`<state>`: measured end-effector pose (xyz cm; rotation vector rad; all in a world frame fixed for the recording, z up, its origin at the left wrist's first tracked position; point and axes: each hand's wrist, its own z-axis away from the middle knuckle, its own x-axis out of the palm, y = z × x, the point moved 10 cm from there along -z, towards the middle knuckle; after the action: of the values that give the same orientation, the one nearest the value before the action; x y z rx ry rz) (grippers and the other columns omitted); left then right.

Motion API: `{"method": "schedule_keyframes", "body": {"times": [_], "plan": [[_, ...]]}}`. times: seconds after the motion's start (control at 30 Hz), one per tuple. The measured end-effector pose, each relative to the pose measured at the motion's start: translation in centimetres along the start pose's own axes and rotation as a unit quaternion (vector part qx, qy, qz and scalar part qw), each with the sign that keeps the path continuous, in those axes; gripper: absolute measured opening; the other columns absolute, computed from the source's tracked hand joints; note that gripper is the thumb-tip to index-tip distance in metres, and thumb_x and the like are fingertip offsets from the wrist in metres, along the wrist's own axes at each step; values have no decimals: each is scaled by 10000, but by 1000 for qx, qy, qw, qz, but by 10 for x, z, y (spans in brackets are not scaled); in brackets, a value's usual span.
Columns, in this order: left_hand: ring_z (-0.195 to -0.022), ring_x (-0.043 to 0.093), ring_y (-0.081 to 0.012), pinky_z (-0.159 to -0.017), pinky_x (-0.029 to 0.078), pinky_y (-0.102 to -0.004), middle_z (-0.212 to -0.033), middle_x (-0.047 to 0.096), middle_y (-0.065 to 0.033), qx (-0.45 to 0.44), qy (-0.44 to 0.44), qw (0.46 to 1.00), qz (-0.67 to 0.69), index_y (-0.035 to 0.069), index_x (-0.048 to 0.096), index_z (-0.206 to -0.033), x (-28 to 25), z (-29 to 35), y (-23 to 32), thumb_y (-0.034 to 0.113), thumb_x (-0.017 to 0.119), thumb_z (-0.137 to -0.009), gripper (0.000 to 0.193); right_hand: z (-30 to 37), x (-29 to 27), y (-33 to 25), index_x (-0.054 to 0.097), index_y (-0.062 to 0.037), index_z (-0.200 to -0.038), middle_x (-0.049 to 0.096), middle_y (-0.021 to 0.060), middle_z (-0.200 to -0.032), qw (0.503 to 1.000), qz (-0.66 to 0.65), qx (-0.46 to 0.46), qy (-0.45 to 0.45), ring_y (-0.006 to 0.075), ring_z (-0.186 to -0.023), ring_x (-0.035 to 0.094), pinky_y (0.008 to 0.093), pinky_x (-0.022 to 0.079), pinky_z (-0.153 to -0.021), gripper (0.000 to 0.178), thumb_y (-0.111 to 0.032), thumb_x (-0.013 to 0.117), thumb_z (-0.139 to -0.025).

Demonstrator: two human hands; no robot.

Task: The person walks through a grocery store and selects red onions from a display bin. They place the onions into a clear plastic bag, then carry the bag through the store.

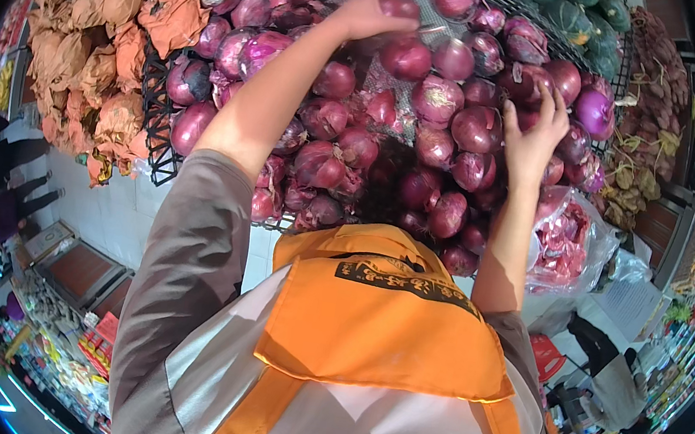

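Observation:
Red onions fill a black plastic crate (164,159) in front of me. At its far middle, my left hand (375,17) is closed on a red onion (399,4), slightly blurred. A thin pale streak shows by its fingertips; I cannot make out what it is. My right hand (536,135) reaches over the right side of the pile. Its thumb and fingers are spread, touching the onions around a dark red onion (525,84). Between the hands lie more onions, among them a pale-skinned onion (437,101). Loose skins (379,107) cover a low patch in the middle.
Brown-wrapped produce (95,34) is heaped on the left. Dark green squashes (567,19) sit at the far right, beside a heap of reddish bulbs (646,116). A clear plastic bag (571,242) of onion skins hangs at the near right. Other people (8,159) stand in the aisles.

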<state>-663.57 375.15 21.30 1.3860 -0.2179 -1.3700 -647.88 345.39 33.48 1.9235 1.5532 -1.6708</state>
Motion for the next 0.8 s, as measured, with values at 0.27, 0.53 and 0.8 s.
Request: {"method": "schedule_keyframes", "body": {"times": [0.27, 0.53, 0.8], "plan": [[-1040, 701, -341, -916, 567, -450, -1195, 645, -192, 65, 182, 969, -157, 89, 578, -1384, 22, 61, 53, 524, 819, -776, 786, 33, 7, 1, 518, -92, -1436, 418, 223, -1501, 997, -67, 38, -6, 414, -1386, 366, 495, 334, -1167, 686, -191, 822, -829], [-1092, 675, -370, -871, 585, -455, -1187, 650, -190, -25, -48, 947, -317, 70, 542, -1273, 119, 133, 15, 402, 940, -575, 869, 5, 42, -41, 601, -130, -1360, 489, 194, -1453, 992, -26, -117, -32, 415, -1336, 436, 518, 343, -1152, 658, -190, 845, -752], [-1135, 658, -380, -993, 525, -462, -1222, 670, -203, -106, 42, 992, -58, 72, 523, -1322, 94, 129, -20, 478, 925, -573, 942, -19, 144, -56, 625, -206, -1387, 592, 81, -1431, 943, 137, -195, -234, 334, -1360, 482, 457, 342, -1171, 531, -346, 736, -887]]}}
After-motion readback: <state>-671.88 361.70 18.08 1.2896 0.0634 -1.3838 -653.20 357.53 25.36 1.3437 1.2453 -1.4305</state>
